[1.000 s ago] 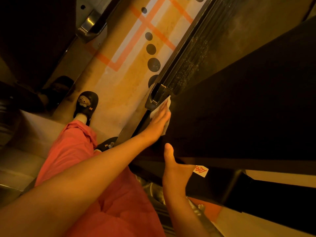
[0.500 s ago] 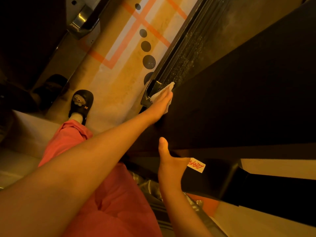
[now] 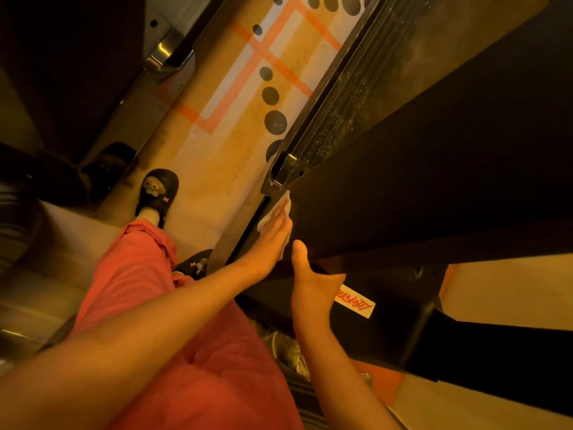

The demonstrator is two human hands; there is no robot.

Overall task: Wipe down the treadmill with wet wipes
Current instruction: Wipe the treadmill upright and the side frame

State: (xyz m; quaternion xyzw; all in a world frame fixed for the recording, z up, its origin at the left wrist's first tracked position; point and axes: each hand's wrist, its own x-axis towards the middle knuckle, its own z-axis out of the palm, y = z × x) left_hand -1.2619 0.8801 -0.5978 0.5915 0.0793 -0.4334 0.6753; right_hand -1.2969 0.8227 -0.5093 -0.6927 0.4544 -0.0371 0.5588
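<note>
Most of treadmill (image 3: pixel 434 181) is looking not yet wiped, specks are showing on side rail (image 3: pixel 335 125) | L hand (image 3: pixel 273 234) is pressing wet wipe (image 3: pixel 286 202) w/ flat straight fingers at belt's near corner | R hand (image 3: pixel 313 287) is gripping end edge, thumb on top, other fingers hidden
</note>
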